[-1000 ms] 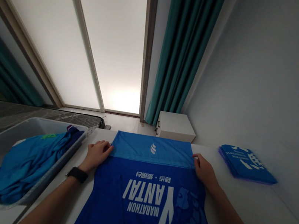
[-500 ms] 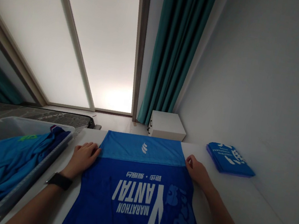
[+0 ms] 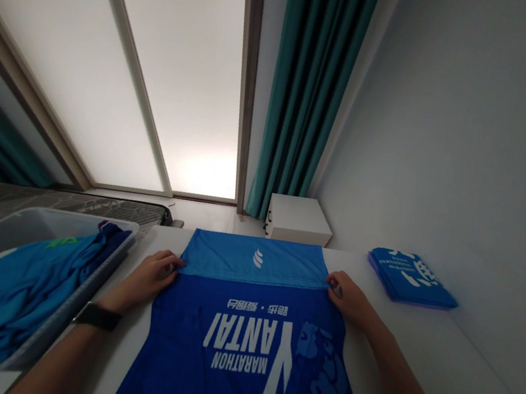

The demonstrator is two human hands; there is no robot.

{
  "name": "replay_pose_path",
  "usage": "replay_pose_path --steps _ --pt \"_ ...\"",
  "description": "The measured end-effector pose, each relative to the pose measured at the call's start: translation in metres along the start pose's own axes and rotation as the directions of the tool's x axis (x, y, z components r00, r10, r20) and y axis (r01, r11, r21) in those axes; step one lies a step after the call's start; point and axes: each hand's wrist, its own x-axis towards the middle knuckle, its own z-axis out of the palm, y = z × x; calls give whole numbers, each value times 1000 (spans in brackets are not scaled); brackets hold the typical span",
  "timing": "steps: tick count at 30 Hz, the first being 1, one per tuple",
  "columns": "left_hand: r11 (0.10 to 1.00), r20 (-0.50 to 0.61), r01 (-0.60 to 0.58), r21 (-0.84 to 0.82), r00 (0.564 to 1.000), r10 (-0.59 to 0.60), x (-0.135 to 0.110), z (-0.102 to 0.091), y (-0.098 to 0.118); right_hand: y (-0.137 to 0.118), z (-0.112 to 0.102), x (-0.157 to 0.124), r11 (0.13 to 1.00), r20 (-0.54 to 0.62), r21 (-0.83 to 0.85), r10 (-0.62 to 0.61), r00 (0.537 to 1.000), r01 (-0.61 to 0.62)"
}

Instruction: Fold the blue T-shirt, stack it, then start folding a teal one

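Observation:
A blue marathon shirt (image 3: 242, 339) lies flat on the white table (image 3: 120, 360), its white lettering upside down to me. Across its far end runs a lighter blue band (image 3: 225, 254) with a small white emblem. At the left edge of the shirt, near the band's seam, my left hand (image 3: 152, 276) pinches the fabric between thumb and fingers; a dark watch is on that wrist. My right hand (image 3: 349, 299) pinches the opposite edge at about the same height. The near end of the shirt runs out of the picture.
On the left, a pale plastic bin (image 3: 131, 236) holds crumpled blue clothes (image 3: 31, 294). A folded blue stack of cloth (image 3: 411, 278) lies at the right by the wall. Beyond the table stand a small white cabinet (image 3: 299, 219) and a green curtain (image 3: 307, 98).
The scene has shifted slightly to the right in view. Both hands stay at the shirt's edges, the left fingers now more clearly pinched. The shirt lies nearly the same.

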Motion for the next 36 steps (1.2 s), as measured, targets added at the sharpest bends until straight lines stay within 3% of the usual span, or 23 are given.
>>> replay_pose_path --steps 16,31,36 --pt "985 4 -90 149 996 90 -1 -2 1 -2 3 2 1000 -15 12 -20 1000 20" --pt "970 -1 -22 242 1000 23 -1 -8 17 -8 -4 2 1000 45 18 -21 999 20" --pt "977 25 -50 207 999 46 -2 -10 16 -7 0 4 992 -70 -11 125 990 -126"
